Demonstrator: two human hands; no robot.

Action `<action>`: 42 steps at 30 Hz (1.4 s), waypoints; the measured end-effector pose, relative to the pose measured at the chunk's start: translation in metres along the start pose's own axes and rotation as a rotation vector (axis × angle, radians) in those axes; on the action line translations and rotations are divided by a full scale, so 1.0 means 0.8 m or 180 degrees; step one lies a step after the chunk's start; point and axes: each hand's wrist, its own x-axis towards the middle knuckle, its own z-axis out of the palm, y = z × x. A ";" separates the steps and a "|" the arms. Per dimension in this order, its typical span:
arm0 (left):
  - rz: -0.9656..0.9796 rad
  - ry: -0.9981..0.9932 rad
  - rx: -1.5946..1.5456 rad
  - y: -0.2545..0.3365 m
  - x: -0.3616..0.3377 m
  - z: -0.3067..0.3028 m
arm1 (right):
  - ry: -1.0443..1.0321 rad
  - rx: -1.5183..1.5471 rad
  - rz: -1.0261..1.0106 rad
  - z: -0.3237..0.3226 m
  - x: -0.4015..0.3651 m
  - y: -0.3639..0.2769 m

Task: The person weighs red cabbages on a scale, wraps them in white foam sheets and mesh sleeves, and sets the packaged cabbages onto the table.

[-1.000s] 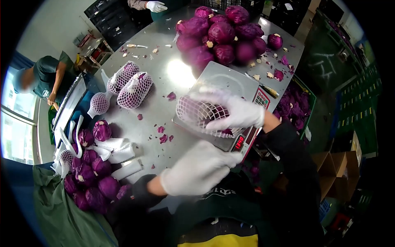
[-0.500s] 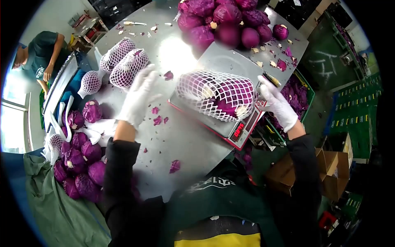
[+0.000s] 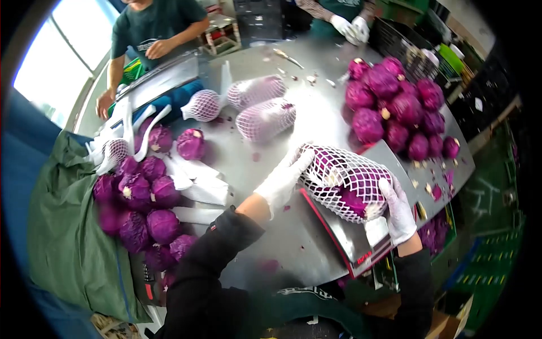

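Note:
Two or so red cabbages in a white mesh net [image 3: 345, 183] lie over the metal plate of a red-edged digital scale [image 3: 333, 240]. My left hand [image 3: 285, 179], in a white glove, grips the net's left end with its fingers along the side. At the right end, my gloved right hand [image 3: 400, 212] holds the bundle, thumb on the near side. The scale's red display [image 3: 364, 258] shows below the bundle, its figures unreadable. Beyond my left hand lie two more netted bundles, one nearer [image 3: 265, 120] and one farther [image 3: 257, 91].
Loose red cabbages are heaped at the far right [image 3: 395, 107] and on the left [image 3: 135, 192]. White net sleeves [image 3: 203, 183] lie near the left heap. A knife [image 3: 288, 58] rests at the back. Two people stand across the table, one with gloved hands [image 3: 350, 29].
My hands have come in from either side and closed on the netted cabbages, which they were apart from before. The view has swung left, bringing a second person into sight.

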 end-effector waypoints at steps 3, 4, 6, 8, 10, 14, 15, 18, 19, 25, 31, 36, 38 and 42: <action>0.0605 0.0213 0.0007 0.008 0.025 -0.059 | -0.0407 -0.0175 -0.0038 0.052 0.077 -0.005; 0.0635 0.0368 -0.0029 0.015 0.033 -0.080 | -0.0567 -0.0278 -0.0091 0.065 0.106 0.001; 0.0948 0.0495 -0.0190 0.028 0.040 -0.116 | -0.0741 -0.0595 -0.0168 0.101 0.160 0.010; 0.1086 0.0885 0.0035 0.033 0.043 -0.154 | -0.0907 -0.0609 0.0014 0.139 0.200 0.024; 0.0832 0.1180 0.0078 0.026 0.045 -0.188 | -0.0951 -0.0863 0.0315 0.171 0.216 0.033; 0.0186 0.1402 -0.0140 -0.020 0.047 -0.219 | -0.1360 -0.1140 0.0759 0.170 0.269 0.094; 0.0235 0.1465 0.0081 -0.030 0.051 -0.214 | -0.1309 -0.1192 0.0918 0.167 0.281 0.103; 0.0709 0.1229 0.0023 -0.049 0.078 -0.219 | -0.0905 -0.1099 0.0897 0.169 0.309 0.121; 0.0815 0.1145 -0.0006 -0.048 0.086 -0.219 | -0.0991 -0.1088 0.0845 0.157 0.339 0.145; 0.1091 0.1339 0.0764 -0.013 0.113 -0.252 | -0.1622 -0.0571 0.0470 0.195 0.368 0.141; 0.0940 0.1263 0.0892 0.024 0.131 -0.269 | -0.1480 -0.0827 0.0331 0.212 0.408 0.154; 0.0945 0.1268 0.1168 0.046 0.150 -0.282 | -0.1326 -0.1574 0.0047 0.217 0.449 0.156; 0.0924 0.1325 0.1210 0.052 0.162 -0.291 | -0.1147 -0.1822 0.0068 0.221 0.471 0.167; 0.1408 0.1542 0.1080 0.044 0.181 -0.317 | -0.0972 -0.2479 -0.0090 0.251 0.460 0.139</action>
